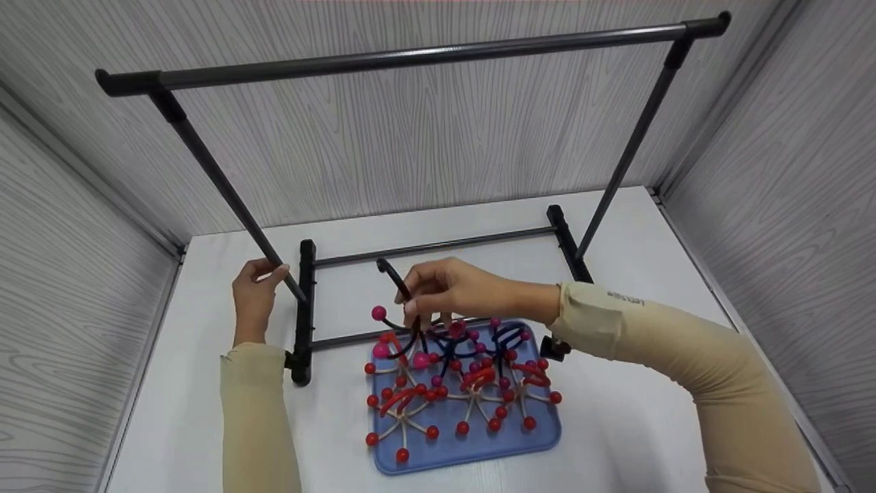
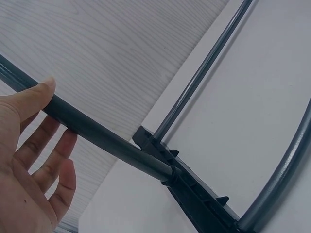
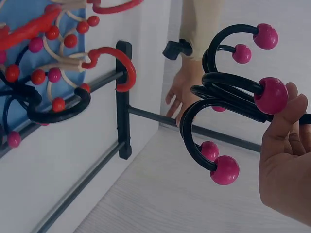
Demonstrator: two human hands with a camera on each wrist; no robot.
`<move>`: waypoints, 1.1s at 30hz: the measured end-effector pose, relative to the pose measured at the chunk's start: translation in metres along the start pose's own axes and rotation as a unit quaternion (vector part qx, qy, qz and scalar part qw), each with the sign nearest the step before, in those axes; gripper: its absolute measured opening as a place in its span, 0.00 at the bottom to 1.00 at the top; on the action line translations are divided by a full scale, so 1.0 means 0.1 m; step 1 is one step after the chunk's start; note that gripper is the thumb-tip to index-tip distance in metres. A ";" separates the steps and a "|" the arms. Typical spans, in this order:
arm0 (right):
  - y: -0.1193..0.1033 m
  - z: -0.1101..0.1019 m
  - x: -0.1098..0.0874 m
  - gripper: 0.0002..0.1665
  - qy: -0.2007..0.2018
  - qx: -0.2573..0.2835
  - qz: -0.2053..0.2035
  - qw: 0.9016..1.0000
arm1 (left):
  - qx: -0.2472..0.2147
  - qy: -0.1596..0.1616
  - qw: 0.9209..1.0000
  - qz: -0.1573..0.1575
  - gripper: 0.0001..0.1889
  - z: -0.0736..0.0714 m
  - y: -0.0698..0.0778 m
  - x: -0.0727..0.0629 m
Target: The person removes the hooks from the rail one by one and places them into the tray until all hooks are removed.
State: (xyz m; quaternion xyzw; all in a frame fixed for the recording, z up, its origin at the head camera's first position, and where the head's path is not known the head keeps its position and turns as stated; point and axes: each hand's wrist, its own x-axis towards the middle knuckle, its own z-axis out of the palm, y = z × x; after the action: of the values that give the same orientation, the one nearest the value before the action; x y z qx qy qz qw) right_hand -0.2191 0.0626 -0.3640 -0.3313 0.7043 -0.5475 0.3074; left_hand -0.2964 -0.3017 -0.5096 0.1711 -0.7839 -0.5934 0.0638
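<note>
My left hand (image 1: pixel 254 305) pinches the dark left upright (image 1: pixel 219 181) of a garment rack between thumb and fingers, low down near its black foot (image 1: pixel 303 329). My right hand (image 1: pixel 460 289) grips a black multi-arm hook hanger (image 3: pixel 235 82) by its stem, over the back left of a blue tray (image 1: pixel 472 450). Pink balls cap its curved arms, and its hooked top (image 1: pixel 391 270) points up beyond the fingers. Beneath it on the tray lie more black hook hangers (image 1: pixel 506 335) with pink balls, and several white hook hangers (image 1: pixel 402 416) with red hooks and red balls.
The rack's top bar (image 1: pixel 424 56) runs high across the back, with a right upright (image 1: pixel 626 154) at its other end. Two lower rails (image 1: pixel 438 246) join the feet behind the tray. Patterned panels (image 1: pixel 383 150) enclose the white table (image 1: pixel 185 411) at the back and sides.
</note>
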 end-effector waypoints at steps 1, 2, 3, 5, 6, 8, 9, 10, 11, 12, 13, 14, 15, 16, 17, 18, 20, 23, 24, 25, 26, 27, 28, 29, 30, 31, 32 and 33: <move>0.03 0.04 -0.03 0.12 -0.008 0.001 -0.001 1.000 | -0.001 0.000 1.000 -0.001 0.16 0.00 0.00 0.00; 0.06 0.07 -0.05 0.11 -0.015 0.003 -0.004 1.000 | -0.001 0.000 1.000 -0.003 0.16 0.01 0.00 0.00; 0.10 0.10 -0.08 0.11 -0.021 0.006 -0.006 1.000 | -0.001 0.000 1.000 -0.005 0.16 0.01 0.00 0.00; 0.17 0.16 -0.13 0.10 -0.030 0.004 -0.009 1.000 | 0.002 0.001 1.000 -0.003 0.16 0.02 -0.01 0.00; 0.21 0.19 -0.15 0.10 -0.034 0.010 -0.010 0.999 | 0.003 0.001 1.000 -0.001 0.16 0.02 -0.01 0.00; 0.31 0.23 -0.21 0.10 -0.041 0.016 -0.009 0.999 | 0.010 0.002 1.000 0.003 0.17 0.02 -0.03 0.00; 0.35 0.26 -0.24 0.11 -0.044 0.014 -0.009 0.999 | 0.015 0.002 1.000 0.005 0.18 0.02 -0.03 -0.01; 0.39 0.28 -0.26 0.10 -0.046 0.011 -0.008 0.999 | 0.017 0.002 1.000 0.004 0.18 0.01 -0.04 -0.01; 0.44 0.31 -0.29 0.11 -0.047 0.007 -0.005 0.999 | 0.021 0.002 1.000 0.002 0.19 0.01 -0.04 -0.02; 0.49 0.33 -0.31 0.11 -0.050 -0.001 -0.008 0.999 | 0.023 0.002 1.000 0.000 0.19 0.01 -0.03 -0.03; 0.54 0.35 -0.33 0.11 -0.051 -0.011 -0.008 0.999 | 0.025 0.001 1.000 -0.002 0.19 0.00 -0.03 -0.04; 0.58 0.37 -0.35 0.11 -0.052 -0.021 -0.007 0.998 | 0.026 0.001 1.000 -0.003 0.19 0.00 -0.02 -0.04; 0.62 0.39 -0.37 0.10 -0.053 -0.031 -0.006 0.998 | 0.026 0.002 1.000 -0.004 0.18 0.00 -0.01 -0.04; 0.65 0.41 -0.39 0.10 -0.054 -0.036 -0.003 0.998 | 0.024 0.002 1.000 -0.005 0.17 0.00 0.00 -0.04; 0.68 0.43 -0.40 0.11 -0.056 -0.039 -0.002 0.998 | 0.024 0.002 1.000 -0.002 0.17 0.00 0.01 -0.04; 0.71 0.46 -0.41 0.11 -0.060 -0.038 -0.003 0.997 | 0.022 0.002 1.000 0.000 0.15 0.00 0.01 -0.03; 0.74 0.50 -0.44 0.10 -0.062 -0.034 0.003 0.998 | 0.020 0.003 1.000 0.002 0.14 -0.01 0.00 -0.02; 0.75 0.54 -0.46 0.10 -0.062 -0.024 0.003 0.998 | 0.016 0.006 1.000 0.001 0.13 -0.01 -0.01 -0.02; 0.74 0.55 -0.47 0.10 -0.061 -0.021 0.002 0.998 | 0.015 0.006 1.000 0.001 0.13 0.00 -0.01 -0.02; 0.73 0.56 -0.47 0.10 -0.060 -0.016 0.000 0.998 | 0.015 0.007 1.000 0.000 0.13 0.00 -0.01 -0.02; 0.71 0.57 -0.47 0.10 -0.059 -0.013 -0.005 0.998 | 0.014 0.008 1.000 0.001 0.13 0.00 -0.01 -0.01; 0.70 0.58 -0.48 0.10 -0.058 -0.010 -0.010 0.998 | 0.012 0.008 1.000 0.000 0.13 0.00 -0.01 -0.01; 0.68 0.58 -0.48 0.10 -0.059 -0.007 -0.015 0.998 | 0.011 0.008 1.000 -0.001 0.13 0.01 0.00 -0.01; 0.66 0.59 -0.49 0.10 -0.061 -0.001 -0.018 0.998 | 0.010 0.008 1.000 -0.001 0.13 0.01 0.00 -0.01; 0.64 0.60 -0.49 0.11 -0.064 0.005 -0.021 0.998 | 0.007 0.008 1.000 -0.003 0.13 0.01 0.00 -0.01; 0.63 0.61 -0.50 0.11 -0.066 0.012 -0.025 0.997 | 0.006 0.009 1.000 -0.003 0.13 0.01 0.01 -0.01; 0.62 0.61 -0.51 0.11 -0.070 0.016 -0.028 0.997 | 0.004 0.010 1.000 -0.003 0.13 0.02 0.01 -0.02; 0.61 0.62 -0.51 0.12 -0.073 0.023 -0.030 0.997 | 0.002 0.011 1.000 -0.004 0.12 0.02 0.01 -0.02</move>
State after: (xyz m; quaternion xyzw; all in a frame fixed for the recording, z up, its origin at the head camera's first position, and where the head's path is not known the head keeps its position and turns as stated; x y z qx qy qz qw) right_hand -0.1471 0.0797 -0.4330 -0.3843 0.6571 -0.5469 0.3484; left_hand -0.2953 -0.2989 -0.5092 0.1807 -0.7837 -0.5901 0.0696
